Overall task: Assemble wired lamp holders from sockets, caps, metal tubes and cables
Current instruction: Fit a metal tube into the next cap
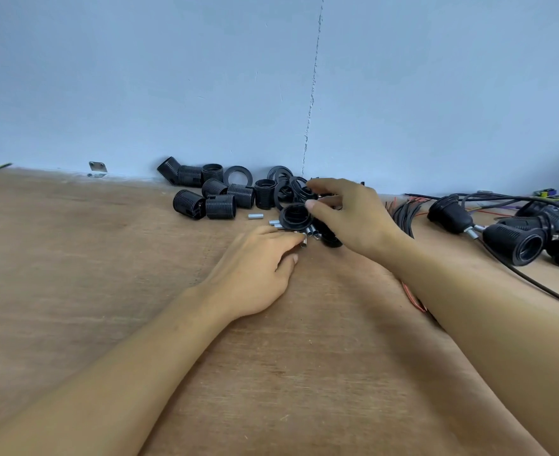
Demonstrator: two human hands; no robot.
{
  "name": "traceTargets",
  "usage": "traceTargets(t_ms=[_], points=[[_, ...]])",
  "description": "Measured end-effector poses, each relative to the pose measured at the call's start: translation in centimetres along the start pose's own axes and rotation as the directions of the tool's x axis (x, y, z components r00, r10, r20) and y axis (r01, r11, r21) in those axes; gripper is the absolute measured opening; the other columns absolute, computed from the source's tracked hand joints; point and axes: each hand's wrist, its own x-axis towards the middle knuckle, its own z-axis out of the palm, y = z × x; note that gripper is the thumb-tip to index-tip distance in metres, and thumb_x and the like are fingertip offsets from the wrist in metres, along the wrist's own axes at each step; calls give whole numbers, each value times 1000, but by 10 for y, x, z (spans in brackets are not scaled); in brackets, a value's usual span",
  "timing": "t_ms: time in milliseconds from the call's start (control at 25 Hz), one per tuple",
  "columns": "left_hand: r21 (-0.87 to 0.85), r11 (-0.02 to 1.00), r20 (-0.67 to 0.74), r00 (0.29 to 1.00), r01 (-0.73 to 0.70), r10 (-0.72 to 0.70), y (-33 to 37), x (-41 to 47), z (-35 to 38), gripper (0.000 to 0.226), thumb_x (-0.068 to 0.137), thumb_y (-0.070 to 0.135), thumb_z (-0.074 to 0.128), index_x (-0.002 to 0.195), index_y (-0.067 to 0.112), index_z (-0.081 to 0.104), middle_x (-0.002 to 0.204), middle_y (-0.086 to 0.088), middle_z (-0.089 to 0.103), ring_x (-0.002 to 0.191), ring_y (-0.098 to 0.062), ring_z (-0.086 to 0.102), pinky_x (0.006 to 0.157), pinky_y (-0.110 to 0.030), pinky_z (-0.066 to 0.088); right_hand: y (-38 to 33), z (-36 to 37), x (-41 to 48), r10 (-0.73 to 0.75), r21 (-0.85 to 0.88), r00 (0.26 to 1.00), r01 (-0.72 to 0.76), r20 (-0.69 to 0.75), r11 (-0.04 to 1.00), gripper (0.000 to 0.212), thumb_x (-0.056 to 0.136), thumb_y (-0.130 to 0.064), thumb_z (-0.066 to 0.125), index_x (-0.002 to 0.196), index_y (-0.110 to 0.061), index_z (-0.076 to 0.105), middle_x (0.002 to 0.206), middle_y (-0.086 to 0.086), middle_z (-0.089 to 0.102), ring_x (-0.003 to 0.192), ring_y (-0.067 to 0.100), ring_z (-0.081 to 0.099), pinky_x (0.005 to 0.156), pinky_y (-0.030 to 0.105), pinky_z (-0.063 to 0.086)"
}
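Observation:
My left hand (258, 268) lies on the wooden table (107, 291), its fingertips pinching a small metal tube (304, 241) at the edge of a cluster of several metal tubes (312, 232). My right hand (347, 215) reaches in from the right and holds a black cap (295, 216) by its rim, just above those tubes. Behind them lies a pile of black threaded sockets (220, 199) and black rings (238, 176) by the wall. One lone tube (255, 216) rests to the left of the cap.
Assembled black lamp holders with cables (518, 241) lie at the right. A bundle of black and red cables (406, 212) sits behind my right wrist. A metal bracket (98, 167) is fixed at the wall's foot. The blue wall (271, 77) closes the table's far side.

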Motion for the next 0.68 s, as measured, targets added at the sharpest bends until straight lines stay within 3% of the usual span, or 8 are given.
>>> traceTargets(t_ms=[120, 240, 320, 400, 480, 560, 680], points=[[8, 1000, 1, 1000, 16, -16, -2, 0, 1, 29, 101, 22, 53, 128, 20, 64, 126, 9, 68, 124, -13, 50, 103, -39, 44, 6, -8, -6, 8, -63, 997, -13, -80, 998, 30, 94, -38, 63, 122, -28, 68, 105, -12, 68, 93, 5, 62, 88, 28, 51], [8, 999, -2, 999, 32, -32, -3, 1, 3, 26, 100, 23, 53, 123, 21, 66, 118, 8, 67, 119, -14, 53, 99, -35, 44, 13, -20, -13, 47, -243, 998, -34, 48, 969, 39, 82, -53, 70, 116, -34, 66, 98, -13, 62, 86, 4, 57, 81, 31, 49], [4, 999, -24, 998, 54, -54, -3, 2, 3, 26, 99, 24, 56, 123, 21, 67, 111, 6, 67, 113, -16, 56, 96, -32, 43, 18, -23, -18, 64, -326, 989, -17, 135, 945, 33, 82, -51, 73, 109, -34, 68, 94, -14, 63, 85, 3, 58, 79, 28, 47], [-9, 996, -59, 994, 92, -93, -1, 1, 3, 34, 98, 26, 60, 130, 22, 66, 116, 5, 68, 116, -16, 56, 99, -31, 42, 22, -24, -21, 53, -265, 996, -33, 68, 964, 8, 88, -38, 71, 94, -33, 71, 85, -17, 67, 83, -3, 61, 78, 19, 46], [-23, 993, -98, 988, 115, -116, 0, 0, 3, 37, 96, 28, 63, 133, 23, 64, 119, 8, 68, 118, -15, 54, 98, -26, 39, 23, -25, -23, 69, -172, 997, -74, -34, 982, 13, 93, -27, 66, 83, -33, 70, 74, -20, 66, 73, -12, 59, 67, 4, 40], [-29, 993, -125, 985, 115, -118, 2, -2, 2, 34, 95, 27, 66, 129, 24, 67, 117, 8, 68, 117, -15, 54, 94, -24, 37, 23, -24, -25, 81, -149, 995, -88, -55, 985, 14, 94, -28, 65, 81, -32, 70, 71, -19, 66, 69, -14, 57, 62, 4, 37], [6, 995, -131, 987, 99, -97, 5, -3, 0, 29, 94, 26, 67, 123, 22, 70, 110, 7, 70, 111, -17, 55, 93, -28, 40, 20, -24, -30, 96, -90, 995, -93, 24, 992, 11, 83, -41, 78, 85, -31, 72, 76, -16, 69, 73, -8, 61, 64, 6, 42]])
